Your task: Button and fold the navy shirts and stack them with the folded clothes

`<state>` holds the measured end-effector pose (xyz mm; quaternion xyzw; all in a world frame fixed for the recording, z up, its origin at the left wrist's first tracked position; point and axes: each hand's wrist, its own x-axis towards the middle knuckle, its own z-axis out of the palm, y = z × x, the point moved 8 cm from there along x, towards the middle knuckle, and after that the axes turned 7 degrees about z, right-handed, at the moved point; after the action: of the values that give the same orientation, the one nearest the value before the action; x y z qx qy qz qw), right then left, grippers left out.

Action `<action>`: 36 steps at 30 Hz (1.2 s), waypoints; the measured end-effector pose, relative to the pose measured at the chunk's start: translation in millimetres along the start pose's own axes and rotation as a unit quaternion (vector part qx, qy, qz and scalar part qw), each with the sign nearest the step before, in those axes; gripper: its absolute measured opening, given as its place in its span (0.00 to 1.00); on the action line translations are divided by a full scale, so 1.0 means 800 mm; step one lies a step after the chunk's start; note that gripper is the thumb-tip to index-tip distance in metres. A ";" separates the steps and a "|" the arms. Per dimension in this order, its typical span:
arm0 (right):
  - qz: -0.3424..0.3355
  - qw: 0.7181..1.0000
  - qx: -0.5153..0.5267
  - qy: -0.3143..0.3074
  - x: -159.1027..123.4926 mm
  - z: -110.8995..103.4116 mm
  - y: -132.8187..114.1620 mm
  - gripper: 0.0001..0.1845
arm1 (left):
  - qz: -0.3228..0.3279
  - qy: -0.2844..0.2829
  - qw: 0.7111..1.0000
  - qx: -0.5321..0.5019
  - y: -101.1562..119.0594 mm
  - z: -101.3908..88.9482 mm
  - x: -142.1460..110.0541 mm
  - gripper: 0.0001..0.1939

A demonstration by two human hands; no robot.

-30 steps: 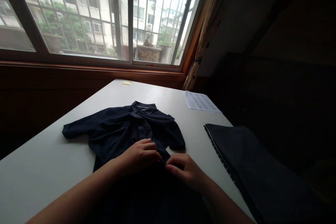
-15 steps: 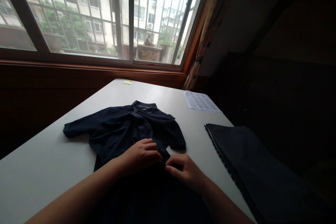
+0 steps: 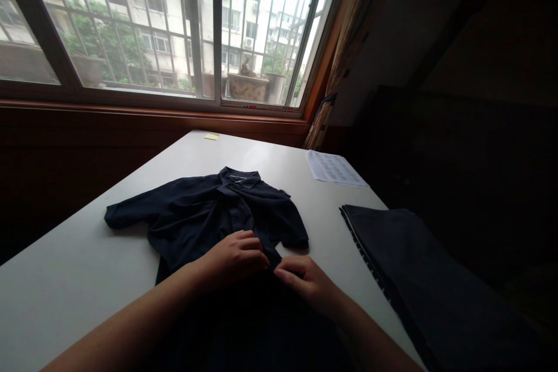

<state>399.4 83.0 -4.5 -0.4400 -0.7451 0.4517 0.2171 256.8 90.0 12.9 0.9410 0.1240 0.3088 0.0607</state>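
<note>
A dark navy short-sleeved shirt (image 3: 187,203) lies face up on the white table, its collar toward the window and its front wrinkled. My left hand (image 3: 238,256) rests over the lower front of the shirt, fingers curled down onto the cloth. Just to its right, my right hand (image 3: 307,279) pinches the shirt's edge between thumb and forefinger. Below the hands the cloth is too dark to make out, and the left fingertips are partly hidden.
Folded dark fabric (image 3: 418,256) lies along the right side of the white table (image 3: 70,279). Printed papers (image 3: 335,168) are near the far right edge, and a yellow sticky note (image 3: 211,136) at the far left corner. A barred window (image 3: 174,29) stands behind.
My right thumb and forefinger have drawn closer together at the shirt's edge. My left hand and the shirt stay nearly still.
</note>
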 end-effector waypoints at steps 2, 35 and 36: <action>0.000 1.000 0.002 -0.001 0.000 0.000 0.001 0.18 | 0.001 0.001 1.000 -0.003 0.001 -0.002 0.001 0.09; -0.006 1.000 0.002 0.009 0.005 0.001 0.010 0.12 | 0.042 -0.031 0.998 0.021 0.034 -0.016 0.012 0.06; -0.007 1.000 0.002 0.009 0.005 0.001 0.010 0.12 | 0.044 -0.033 0.998 0.024 0.034 -0.015 0.012 0.06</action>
<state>400.5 88.1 -12.0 -0.4383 -0.7452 0.4477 0.2284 262.5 67.0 33.7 0.9564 0.0877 0.2770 0.0287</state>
